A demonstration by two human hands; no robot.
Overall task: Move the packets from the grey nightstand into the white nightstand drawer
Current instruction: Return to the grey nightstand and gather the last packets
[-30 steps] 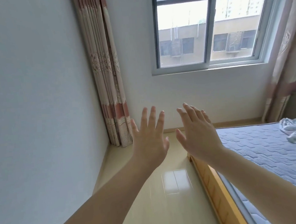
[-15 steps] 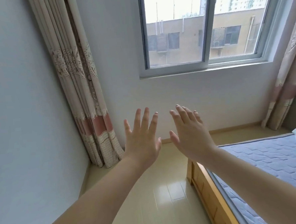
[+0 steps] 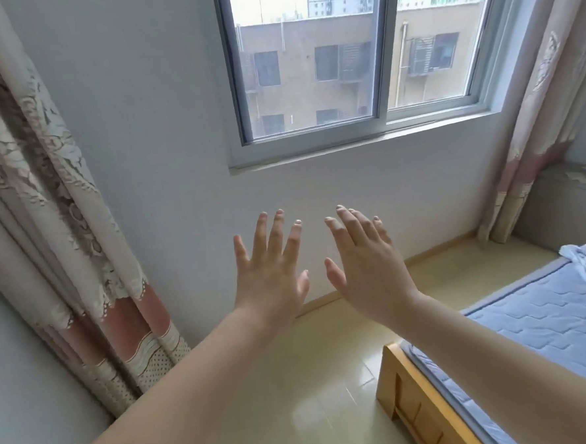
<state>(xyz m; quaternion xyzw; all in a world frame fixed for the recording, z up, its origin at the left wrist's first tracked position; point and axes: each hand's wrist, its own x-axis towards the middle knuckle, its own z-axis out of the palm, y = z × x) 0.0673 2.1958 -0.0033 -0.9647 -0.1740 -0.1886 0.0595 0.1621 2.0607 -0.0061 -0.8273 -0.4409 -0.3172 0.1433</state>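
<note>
While both arms reach forward, left hand (image 3: 271, 281) and right hand (image 3: 370, 272) spread flat

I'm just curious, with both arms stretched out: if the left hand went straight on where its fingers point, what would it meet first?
Probably the white wall just under the window. Nothing shows between it and the left hand, though depth is hard to judge.

Window (image 3: 309, 66) — curtain (image 3: 43, 202), bed (image 3: 547, 316), glossy floor (image 3: 330, 408).
</note>
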